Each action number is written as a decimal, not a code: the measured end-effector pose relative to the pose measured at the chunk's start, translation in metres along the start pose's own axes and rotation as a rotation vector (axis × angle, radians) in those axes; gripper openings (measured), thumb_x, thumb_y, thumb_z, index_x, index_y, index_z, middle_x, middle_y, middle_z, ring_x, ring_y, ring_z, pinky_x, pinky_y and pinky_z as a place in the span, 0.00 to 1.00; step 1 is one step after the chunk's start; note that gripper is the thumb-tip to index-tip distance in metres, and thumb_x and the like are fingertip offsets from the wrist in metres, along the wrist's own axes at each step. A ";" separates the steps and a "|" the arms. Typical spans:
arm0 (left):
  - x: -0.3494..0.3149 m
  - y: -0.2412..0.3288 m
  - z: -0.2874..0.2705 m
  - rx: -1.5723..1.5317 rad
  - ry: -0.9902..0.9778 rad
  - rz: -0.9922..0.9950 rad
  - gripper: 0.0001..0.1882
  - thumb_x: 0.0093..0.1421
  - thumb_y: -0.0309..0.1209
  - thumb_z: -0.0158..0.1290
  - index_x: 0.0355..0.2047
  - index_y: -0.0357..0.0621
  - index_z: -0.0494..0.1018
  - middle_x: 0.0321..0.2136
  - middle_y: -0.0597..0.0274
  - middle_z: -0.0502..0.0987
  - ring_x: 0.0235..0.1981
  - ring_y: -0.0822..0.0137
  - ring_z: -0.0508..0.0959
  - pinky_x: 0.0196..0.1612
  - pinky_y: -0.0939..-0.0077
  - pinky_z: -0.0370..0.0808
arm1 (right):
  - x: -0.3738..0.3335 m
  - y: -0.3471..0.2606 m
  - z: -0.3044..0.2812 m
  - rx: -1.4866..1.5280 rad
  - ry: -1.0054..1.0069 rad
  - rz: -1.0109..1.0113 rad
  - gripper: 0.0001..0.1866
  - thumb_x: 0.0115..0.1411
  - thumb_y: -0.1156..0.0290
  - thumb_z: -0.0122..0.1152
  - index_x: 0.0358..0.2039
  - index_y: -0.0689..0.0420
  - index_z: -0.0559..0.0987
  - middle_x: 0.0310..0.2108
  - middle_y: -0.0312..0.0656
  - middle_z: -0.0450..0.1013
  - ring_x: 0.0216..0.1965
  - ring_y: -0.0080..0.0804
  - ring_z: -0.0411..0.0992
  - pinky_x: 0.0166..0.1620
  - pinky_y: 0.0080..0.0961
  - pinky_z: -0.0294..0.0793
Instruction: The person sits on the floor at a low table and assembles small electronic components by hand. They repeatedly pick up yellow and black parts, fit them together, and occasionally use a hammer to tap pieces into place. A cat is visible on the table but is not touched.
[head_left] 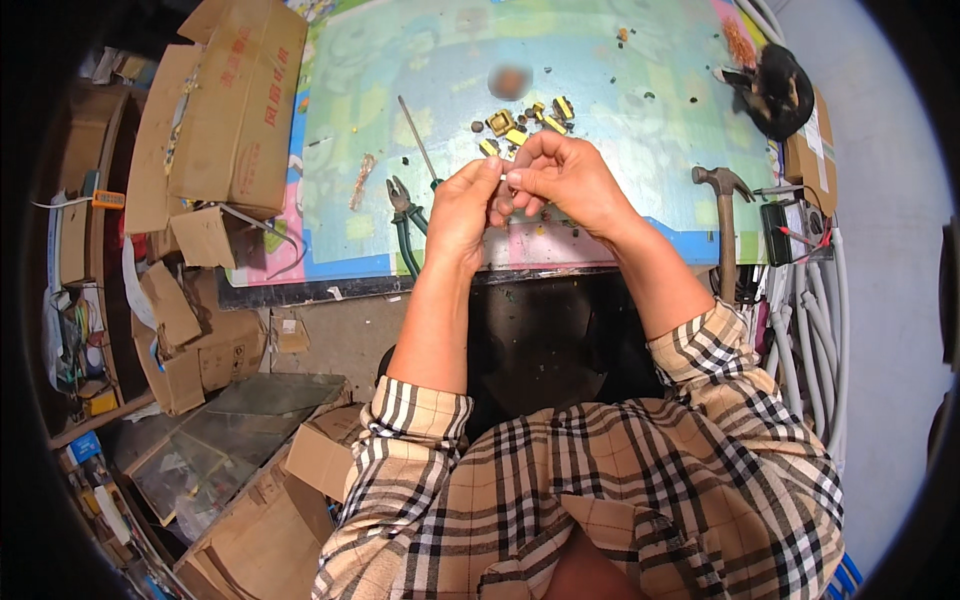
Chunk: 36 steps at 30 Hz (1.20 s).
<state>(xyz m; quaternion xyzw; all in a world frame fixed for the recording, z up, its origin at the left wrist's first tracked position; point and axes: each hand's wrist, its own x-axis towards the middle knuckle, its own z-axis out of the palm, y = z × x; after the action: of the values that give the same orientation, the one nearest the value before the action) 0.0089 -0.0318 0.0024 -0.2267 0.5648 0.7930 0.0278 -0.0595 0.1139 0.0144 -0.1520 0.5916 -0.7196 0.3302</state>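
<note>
Both my hands meet over the near edge of the worktop point(430, 60), pinching one tiny part.

My left hand point(462, 212) and right hand point(568, 180) come together with fingers point(518, 176) clamped on a small pale piece point(507, 176); it is too small to tell its long axis or which way it points. Just beyond my knuckles lies a scatter of small yellow and dark components point(525, 120). Left of my left hand rest green-handled pliers point(404, 222) and a thin screwdriver point(418, 140), its shaft running away from me. A hammer point(724, 215) lies to the right, handle toward me, beside a black box with red leads point(778, 232). Brown cardboard boxes with red printing point(225, 100) crowd the far left corner; more plain brown cartons point(185, 330) sit on the floor below.
</note>
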 end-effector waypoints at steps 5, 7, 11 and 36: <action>-0.005 0.005 0.008 0.228 -0.052 -0.013 0.13 0.68 0.35 0.44 0.34 0.41 0.76 0.22 0.70 0.73 0.21 0.77 0.67 0.26 0.82 0.63 | 0.003 0.008 0.003 -0.143 0.128 -0.059 0.06 0.57 0.76 0.63 0.31 0.63 0.74 0.22 0.40 0.75 0.23 0.22 0.75 0.26 0.18 0.74; -0.008 0.005 0.007 0.294 -0.117 0.010 0.13 0.68 0.34 0.44 0.36 0.41 0.76 0.22 0.71 0.73 0.21 0.77 0.66 0.28 0.81 0.63 | 0.004 0.008 0.005 -0.146 0.138 -0.065 0.06 0.57 0.77 0.63 0.31 0.63 0.73 0.22 0.40 0.75 0.22 0.22 0.74 0.25 0.17 0.73; -0.008 0.003 0.005 0.311 -0.178 0.074 0.12 0.68 0.33 0.42 0.37 0.41 0.75 0.22 0.74 0.71 0.22 0.76 0.64 0.30 0.81 0.61 | 0.008 0.009 -0.001 -0.156 0.146 -0.085 0.06 0.57 0.78 0.62 0.31 0.64 0.73 0.22 0.41 0.75 0.22 0.23 0.74 0.24 0.17 0.73; 0.002 -0.003 -0.003 -0.266 0.042 0.071 0.11 0.68 0.31 0.44 0.38 0.39 0.74 0.32 0.62 0.77 0.31 0.74 0.73 0.36 0.81 0.69 | 0.000 0.022 0.021 -0.972 0.162 -0.607 0.08 0.57 0.69 0.58 0.37 0.56 0.79 0.30 0.48 0.75 0.30 0.48 0.76 0.33 0.37 0.76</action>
<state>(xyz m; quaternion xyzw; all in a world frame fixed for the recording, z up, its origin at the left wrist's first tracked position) 0.0092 -0.0342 -0.0017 -0.2249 0.4629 0.8564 -0.0424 -0.0401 0.0969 -0.0010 -0.3934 0.8075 -0.4371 -0.0450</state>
